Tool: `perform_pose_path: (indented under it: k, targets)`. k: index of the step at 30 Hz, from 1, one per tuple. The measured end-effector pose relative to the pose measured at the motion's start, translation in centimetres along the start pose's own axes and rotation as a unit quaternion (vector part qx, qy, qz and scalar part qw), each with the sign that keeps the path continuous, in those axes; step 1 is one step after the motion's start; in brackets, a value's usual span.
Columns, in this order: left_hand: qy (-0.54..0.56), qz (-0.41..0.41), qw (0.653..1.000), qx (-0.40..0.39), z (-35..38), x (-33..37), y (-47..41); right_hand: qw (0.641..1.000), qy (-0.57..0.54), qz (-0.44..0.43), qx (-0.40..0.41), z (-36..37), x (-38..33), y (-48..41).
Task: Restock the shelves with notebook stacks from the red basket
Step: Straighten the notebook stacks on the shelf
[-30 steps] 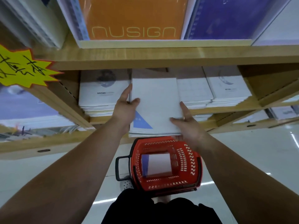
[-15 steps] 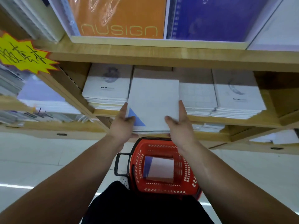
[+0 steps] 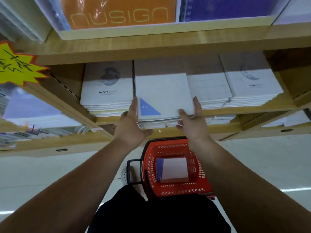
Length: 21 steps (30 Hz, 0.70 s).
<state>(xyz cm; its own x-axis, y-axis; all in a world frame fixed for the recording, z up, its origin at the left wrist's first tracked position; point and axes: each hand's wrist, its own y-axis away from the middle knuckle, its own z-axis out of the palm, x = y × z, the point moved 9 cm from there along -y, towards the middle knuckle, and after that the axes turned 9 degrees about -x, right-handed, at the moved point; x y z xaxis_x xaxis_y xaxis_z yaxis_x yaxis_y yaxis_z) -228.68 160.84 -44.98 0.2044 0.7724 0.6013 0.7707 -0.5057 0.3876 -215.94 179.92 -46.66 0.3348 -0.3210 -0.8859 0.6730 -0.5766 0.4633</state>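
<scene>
Since half a second earlier, we had slid the notebook stack (image 3: 165, 91) deeper into the wooden shelf (image 3: 151, 46), and our hands had come up to its near corners.

That shelf filled the upper part of the view. An orange notebook (image 3: 117, 15) lettered "nusign" stood on its upper board. On the pale floor below, between our forearms, sat the red basket (image 3: 148, 165) with its black handle (image 3: 133, 170) to the left, and a white notebook (image 3: 173, 169) lay flat inside it.

On the lower board, the notebook stack lay flat between a white-covered pile (image 3: 107, 95) on its left and a grid-covered pile (image 3: 208, 88) on its right. Both neighbours touched it or lay just beside it. Its near edge jutted a little past the front of the board.

Our left hand (image 3: 129, 125) lay open, with straight fingers pressed along the stack's left side and the thumb stretched under its front edge. Our right hand (image 3: 193, 121) gripped the near right corner, with the thumb on the cover, the forefinger straight along the side and the other fingers curled beneath.

A yellow star tag (image 3: 15, 66) hung at far left. A blue triangle (image 3: 147, 109) marked the top cover's near left corner.
</scene>
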Motion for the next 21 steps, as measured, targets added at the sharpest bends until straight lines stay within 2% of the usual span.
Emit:
perform_pose_path:
  k: [2, 4, 6, 9, 12, 15, 19, 21]
  targets:
    - [-0.122, 0.032, 0.991, 0.048, -1.6, 0.1, 0.0, 1.000, -0.015, -0.003, 0.003, 0.2, 0.3, 0.1]
    - [-0.246, 0.084, 0.961, 0.098, -2.6, 1.1, -0.3, 1.000, -0.005, -0.013, 0.011, 0.1, 0.0, -0.1]
    - [-0.315, 0.143, 0.932, 0.113, -2.4, 2.0, -0.9, 1.000, 0.001, -0.017, 0.015, 0.0, 0.2, -0.5]
    - [-0.335, 0.182, 0.919, 0.099, -2.3, 2.0, -2.1, 0.999, 0.020, -0.036, 0.010, 0.7, -0.3, -1.4]
    - [-0.340, 0.162, 0.919, 0.116, -4.1, 1.9, -3.8, 0.996, 0.067, -0.057, -0.009, 1.9, -2.1, -3.8]
    - [-0.371, 0.141, 0.913, 0.094, -4.6, 2.9, -5.7, 0.985, 0.165, -0.051, -0.020, 2.4, -4.0, -6.2]
    - [-0.347, 0.126, 0.926, 0.078, -5.5, 3.2, -7.4, 0.947, 0.315, -0.023, -0.068, 2.3, -5.6, -7.4]
    - [-0.345, 0.128, 0.927, 0.077, -5.7, 3.3, -7.6, 0.913, 0.398, -0.017, -0.091, 2.3, -6.2, -7.7]
